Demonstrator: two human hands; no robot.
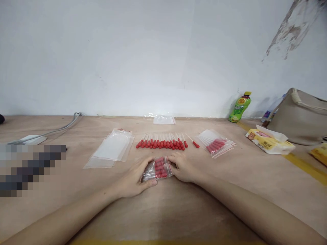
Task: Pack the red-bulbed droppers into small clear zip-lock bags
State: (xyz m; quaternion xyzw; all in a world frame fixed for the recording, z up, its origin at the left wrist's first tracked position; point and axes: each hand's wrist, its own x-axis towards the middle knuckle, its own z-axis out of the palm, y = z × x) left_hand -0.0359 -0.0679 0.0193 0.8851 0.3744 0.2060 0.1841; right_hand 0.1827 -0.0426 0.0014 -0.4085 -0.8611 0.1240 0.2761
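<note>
A clear zip bag (151, 173) holding several droppers with red bulbs (160, 167) lies on the table in front of me. My left hand (138, 178) grips its left end, thumb along the near edge and fingers at the far side. At the bag's right, zip end, my right hand (180, 166) pinches the edge with bent fingers. Just beyond my hands is a row of loose droppers (160, 144), red bulbs toward me and thin clear stems pointing away. One single dropper (195, 144) lies apart at the row's right.
Flat zip bags (109, 146) are stacked at the left, filled bags (216, 145) at the right. Another bag (164, 120) lies by the wall. Further right are a green bottle (239, 107), a yellow tissue pack (269, 143) and a beige bag (298, 115). A grey cable (61, 128) runs at the left.
</note>
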